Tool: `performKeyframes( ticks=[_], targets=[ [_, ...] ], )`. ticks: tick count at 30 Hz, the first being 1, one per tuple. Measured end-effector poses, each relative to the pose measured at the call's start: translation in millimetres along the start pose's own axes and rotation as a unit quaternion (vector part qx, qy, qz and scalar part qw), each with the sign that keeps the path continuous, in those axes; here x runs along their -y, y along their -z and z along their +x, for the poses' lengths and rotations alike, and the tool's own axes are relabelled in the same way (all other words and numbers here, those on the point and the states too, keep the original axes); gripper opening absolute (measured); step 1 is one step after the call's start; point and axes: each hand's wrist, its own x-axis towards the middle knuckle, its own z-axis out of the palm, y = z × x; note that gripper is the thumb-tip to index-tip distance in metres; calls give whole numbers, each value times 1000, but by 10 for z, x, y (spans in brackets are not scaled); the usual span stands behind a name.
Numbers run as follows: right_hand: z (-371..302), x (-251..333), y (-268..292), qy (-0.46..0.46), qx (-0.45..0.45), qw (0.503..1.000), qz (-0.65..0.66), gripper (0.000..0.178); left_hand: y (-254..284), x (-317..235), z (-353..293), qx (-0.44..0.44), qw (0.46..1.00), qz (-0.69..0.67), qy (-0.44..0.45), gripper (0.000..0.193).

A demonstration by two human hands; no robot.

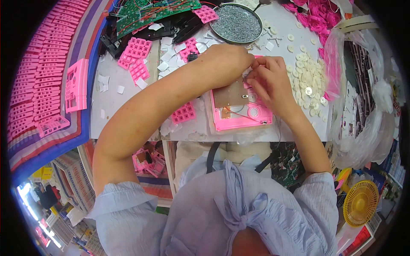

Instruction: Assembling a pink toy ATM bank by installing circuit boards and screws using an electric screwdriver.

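On the table before me lies a pink plastic housing (239, 124) with a brown circuit board (228, 96) set in it and thin wires at its lower side. My left hand (232, 62) reaches across to the housing's far edge, its fingers bent and closed, their tips mostly hidden. Against it, over the right side of the board, my right hand (272, 82) has its fingers curled in toward the thumb. Whatever small thing the fingertips hold cannot be made out.
A round tray of screws (236, 23) stands behind the housing. White discs (308, 72) lie scattered to the right, near a plastic bag (376, 98). Pink keypads (139, 48) and white paper squares lie left. Green circuit boards (149, 17) are stacked behind; pink housings (47, 68) fill the far left.
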Motion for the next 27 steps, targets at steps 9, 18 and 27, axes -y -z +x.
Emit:
performKeyframes(
  ticks=[9, 18, 27],
  targets=[
    [58, -3, -9, -14, 19, 1000, -18, 15, -91, 27, -55, -45, 999, 16, -6, 17],
    [118, -56, 276, 57, 138, 989, 2, 15, -63, -4, -48, -27, 1000, 3, 8, 18],
    [61, 100, 326, 46, 169, 984, -41, 20, -46, -29, -52, -29, 1000, 4, 12, 16]
  ],
)
